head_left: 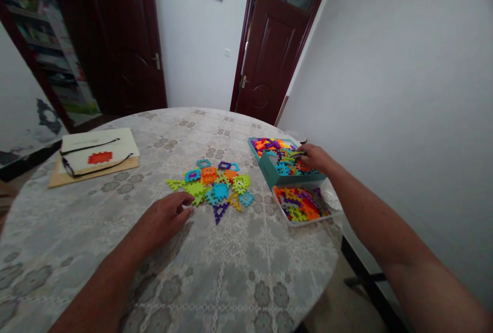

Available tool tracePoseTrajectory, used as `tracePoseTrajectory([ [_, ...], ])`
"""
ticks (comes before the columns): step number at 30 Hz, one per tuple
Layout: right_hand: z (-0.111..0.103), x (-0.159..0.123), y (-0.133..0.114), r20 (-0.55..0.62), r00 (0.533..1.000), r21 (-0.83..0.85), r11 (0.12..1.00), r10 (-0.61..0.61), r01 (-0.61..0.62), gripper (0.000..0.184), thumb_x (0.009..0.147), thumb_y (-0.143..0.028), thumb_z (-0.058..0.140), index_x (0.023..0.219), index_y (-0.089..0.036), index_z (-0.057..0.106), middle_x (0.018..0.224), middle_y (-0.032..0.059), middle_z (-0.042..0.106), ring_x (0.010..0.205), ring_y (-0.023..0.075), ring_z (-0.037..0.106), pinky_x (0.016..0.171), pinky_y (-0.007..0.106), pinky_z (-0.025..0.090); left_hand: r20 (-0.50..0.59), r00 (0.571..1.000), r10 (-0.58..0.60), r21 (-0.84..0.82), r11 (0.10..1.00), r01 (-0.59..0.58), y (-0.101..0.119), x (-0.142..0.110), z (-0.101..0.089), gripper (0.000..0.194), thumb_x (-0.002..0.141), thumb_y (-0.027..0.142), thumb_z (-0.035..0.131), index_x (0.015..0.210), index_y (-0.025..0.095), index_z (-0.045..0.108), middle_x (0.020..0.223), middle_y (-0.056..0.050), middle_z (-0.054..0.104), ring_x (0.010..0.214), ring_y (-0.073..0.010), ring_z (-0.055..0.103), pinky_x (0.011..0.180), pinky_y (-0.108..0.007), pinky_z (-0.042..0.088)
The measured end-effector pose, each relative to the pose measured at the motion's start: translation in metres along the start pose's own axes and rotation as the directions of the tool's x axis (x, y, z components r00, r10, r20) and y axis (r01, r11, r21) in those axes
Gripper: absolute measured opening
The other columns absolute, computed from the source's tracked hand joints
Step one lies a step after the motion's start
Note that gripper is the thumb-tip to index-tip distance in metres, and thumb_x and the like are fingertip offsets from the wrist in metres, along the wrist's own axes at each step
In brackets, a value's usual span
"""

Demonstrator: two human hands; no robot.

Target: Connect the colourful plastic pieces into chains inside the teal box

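A heap of colourful interlocking plastic pieces [217, 187] lies in the middle of a round table [215, 276] covered with a grey patterned cloth. My left hand [164, 218] rests palm down on the cloth just left of the heap, fingers loosely curled, fingertips near a green piece. My right hand [316, 157] reaches into a teal box [269, 171] full of such pieces at the table's right edge, fingers bent over the pieces; whether they grip one is hidden. A clear tray [302, 204] with more pieces sits in front of the box.
At the far left lies a cream booklet [98, 151] on a tan board with black-rimmed glasses [77, 166] and an orange piece [100, 157] on it. The table's right edge is close to a white wall. Dark red doors [269, 56] stand behind.
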State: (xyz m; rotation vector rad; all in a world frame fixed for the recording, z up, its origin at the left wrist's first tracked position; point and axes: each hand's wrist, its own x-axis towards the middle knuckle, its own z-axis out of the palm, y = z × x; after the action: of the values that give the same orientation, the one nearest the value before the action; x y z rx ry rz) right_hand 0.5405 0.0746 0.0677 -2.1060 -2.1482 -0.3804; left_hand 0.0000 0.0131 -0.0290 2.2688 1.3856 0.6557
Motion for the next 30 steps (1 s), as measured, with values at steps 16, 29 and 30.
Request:
tracePoseTrajectory([
  [16,0.006,-0.084,-0.194,-0.233,0.926,0.41,0.833,-0.298,0.372,0.027,0.1,-0.029,0.055,0.122,-0.02,0.068,0.125,0.0144,0.072,0.121,0.0288,0.066,0.108,0.045,0.051,-0.156,0.986,0.061,0.192,0.981,-0.031,-0.023,-0.002,0.015,0.035,0.096,0.037,0.055,0.122,0.019,0.071,0.13,-0.017,0.071,0.129,-0.0348,0.061,0.116,-0.052,0.046],
  [29,0.085,-0.064,-0.249,0.042,0.997,0.336,0.941,-0.065,0.047,0.06,0.099,-0.035,0.06,0.154,-0.013,0.051,0.137,0.0218,0.066,0.133,0.0338,0.059,0.113,0.047,0.045,-0.092,0.994,0.064,0.232,0.972,-0.041,-0.01,-0.007,0.01,0.033,0.096,0.029,0.056,0.123,0.018,0.072,0.13,-0.017,0.072,0.125,-0.0347,0.063,0.114,-0.051,0.047],
  [30,0.087,-0.066,-0.25,0.021,0.997,0.347,0.936,-0.07,0.058,0.06,0.098,-0.034,0.06,0.154,-0.013,0.052,0.137,0.0217,0.065,0.133,0.0337,0.058,0.113,0.047,0.046,-0.083,0.994,0.076,0.242,0.969,-0.054,-0.009,-0.007,0.009,0.033,0.097,0.029,0.056,0.123,0.018,0.072,0.129,-0.017,0.072,0.124,-0.0342,0.063,0.114,-0.051,0.047],
])
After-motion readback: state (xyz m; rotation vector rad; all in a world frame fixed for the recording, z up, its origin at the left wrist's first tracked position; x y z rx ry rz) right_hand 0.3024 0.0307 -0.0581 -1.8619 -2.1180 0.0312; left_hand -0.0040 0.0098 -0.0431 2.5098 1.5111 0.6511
